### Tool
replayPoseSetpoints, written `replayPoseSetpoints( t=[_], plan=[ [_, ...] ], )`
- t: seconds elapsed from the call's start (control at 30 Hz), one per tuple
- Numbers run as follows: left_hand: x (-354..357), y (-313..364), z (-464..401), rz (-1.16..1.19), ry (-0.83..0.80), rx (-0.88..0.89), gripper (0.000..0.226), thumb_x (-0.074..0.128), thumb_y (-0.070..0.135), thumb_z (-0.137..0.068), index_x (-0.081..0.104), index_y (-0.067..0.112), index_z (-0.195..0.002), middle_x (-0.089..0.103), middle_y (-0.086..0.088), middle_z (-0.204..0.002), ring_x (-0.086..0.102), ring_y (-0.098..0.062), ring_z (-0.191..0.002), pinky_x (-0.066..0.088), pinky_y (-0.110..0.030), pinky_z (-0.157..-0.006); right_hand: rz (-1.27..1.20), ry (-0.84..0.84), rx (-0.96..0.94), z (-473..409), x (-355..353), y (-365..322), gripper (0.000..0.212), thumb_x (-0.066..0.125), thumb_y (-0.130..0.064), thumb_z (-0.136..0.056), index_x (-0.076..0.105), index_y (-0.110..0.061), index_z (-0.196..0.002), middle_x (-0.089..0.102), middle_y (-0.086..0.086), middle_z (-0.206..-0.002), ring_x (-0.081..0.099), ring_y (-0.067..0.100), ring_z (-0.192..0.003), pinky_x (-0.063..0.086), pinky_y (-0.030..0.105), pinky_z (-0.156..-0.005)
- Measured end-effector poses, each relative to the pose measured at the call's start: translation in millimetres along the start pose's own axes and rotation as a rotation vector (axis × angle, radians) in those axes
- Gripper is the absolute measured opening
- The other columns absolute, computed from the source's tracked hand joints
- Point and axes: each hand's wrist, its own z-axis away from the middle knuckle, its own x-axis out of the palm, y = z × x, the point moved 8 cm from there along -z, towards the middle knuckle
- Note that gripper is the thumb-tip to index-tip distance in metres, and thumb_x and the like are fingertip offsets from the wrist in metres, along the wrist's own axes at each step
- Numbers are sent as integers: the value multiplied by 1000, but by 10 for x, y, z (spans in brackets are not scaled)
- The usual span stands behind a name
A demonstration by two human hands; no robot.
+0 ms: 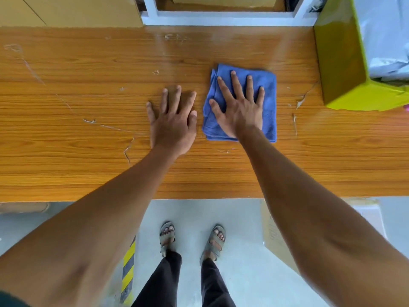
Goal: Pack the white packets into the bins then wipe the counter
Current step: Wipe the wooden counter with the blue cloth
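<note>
White packets (385,41): a heap inside one yellow-green bin (338,63), count unclear, far right of the right hand.
Cloth (269,94): one, blue, folded, flat on the counter (88,107).
Right hand (240,107): fingers spread, pressing the cloth.
Left hand (173,120): flat on bare wood, just beside the cloth.

The right hand (240,109) lies flat with spread fingers on a folded blue cloth (269,89) on the wooden counter (88,89). The left hand (173,120) rests flat on the wood just beside the cloth. A yellow-green bin (338,63) holding white packets (385,36) stands at the right.
</note>
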Motion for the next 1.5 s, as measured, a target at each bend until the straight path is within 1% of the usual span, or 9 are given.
replayPoseSetpoints(
  t=[0.3, 0.4, 0.6, 0.67, 0.93, 1.07, 1.27, 1.4, 1.5],
  plan=[
    [-62, 29, 10, -6, -39, -9, 57, 18, 55, -109, 13, 47, -166, 5, 7, -178, 1, -28, -164, 6, -71, -125, 3, -7, -109, 1452, 130, -141, 74, 23, -74, -104, 8, -40, -168, 0, -4, -178, -3, 35, -163, 6, 66, -126],
    [-65, 31, 18, -18, -20, -4, 57, 19, 55, -110, 12, 47, -166, 5, 5, -178, 1, -29, -164, 7, -71, -125, 8, -11, -110, 1282, 124, -133, 75, 24, -76, -103, 7, -42, -168, -1, -5, -177, -3, 35, -163, 4, 67, -126],
    [-43, 32, -5, -5, 1, 3, 57, 20, 54, -109, 15, 46, -166, 5, 6, -178, 2, -28, -164, 7, -71, -125, -14, 8, -41, 87, -8, -58, 77, 14, -79, -99, 8, -43, -167, 1, -7, -177, -2, 36, -163, 3, 68, -125],
    [-38, 8, 0, 3, -10, -9, 57, 18, 55, -109, 13, 47, -166, 4, 7, -178, 0, -27, -164, 6, -71, -125, -4, 2, -31, 3, 11, -79, 78, 12, -79, -99, 8, -42, -168, 1, -7, -177, -2, 36, -162, 3, 68, -125],
    [-86, 40, 23, -11, -26, 2, 58, 17, 55, -109, 14, 46, -166, 5, 5, -178, 1, -29, -164, 7, -71, -125, 5, -9, -120, 1502, 128, -208, 75, 25, -74, -104, 9, -40, -168, 0, -5, -178, -2, 35, -163, 6, 66, -126],
    [-63, 31, 19, -19, -18, 1, 58, 18, 54, -109, 13, 46, -166, 5, 5, -178, 1, -28, -164, 7, -70, -125, -6, 2, -103, 1273, 115, -178, 72, 25, -73, -104, 11, -42, -168, 1, -7, -177, -2, 34, -163, 4, 67, -126],
    [-50, 39, 10, -13, 11, 11, 58, 23, 54, -109, 17, 44, -166, 8, 4, -178, 5, -30, -164, 10, -71, -124, -13, 13, -37, 223, 20, -68, 75, 15, -78, -100, 11, -44, -167, 3, -7, -177, 0, 36, -163, 5, 68, -125],
    [-67, 17, 15, -4, 1, 2, 58, 24, 55, -109, 18, 44, -166, 9, 4, -178, 5, -30, -164, 9, -71, -125, -3, 53, -67, 634, 46, -104, 73, 21, -75, -102, 15, -42, -167, 7, -5, -177, 5, 36, -163, 9, 67, -125],
    [-65, 32, 13, 6, -9, 5, 58, 22, 56, -109, 17, 45, -166, 8, 5, -178, 4, -30, -164, 8, -71, -125, 4, 25, -92, 1245, 105, -125, 72, 24, -73, -104, 11, -42, -168, 3, -5, -177, 0, 34, -163, 8, 66, -126]
  ],
)
